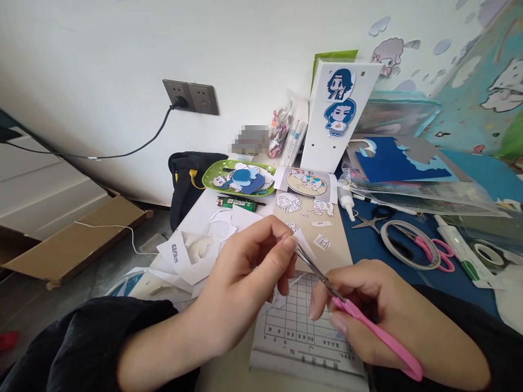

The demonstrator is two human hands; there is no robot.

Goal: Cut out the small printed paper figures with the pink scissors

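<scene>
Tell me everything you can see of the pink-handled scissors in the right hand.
The small pink-handled scissors have thin silver metal blades and glossy pink plastic loops. The right hand holds them low and to the right, fingers through the handles, one loop showing beneath the palm. The blades point up and left, tips meeting the small white paper scrap pinched in the left hand. Whether they are cutting it cannot be told. They hang above a printed grid sheet without touching it.

White wall (102, 49), grey socket (190, 97), cluttered desk (368, 245), daylight.
</scene>
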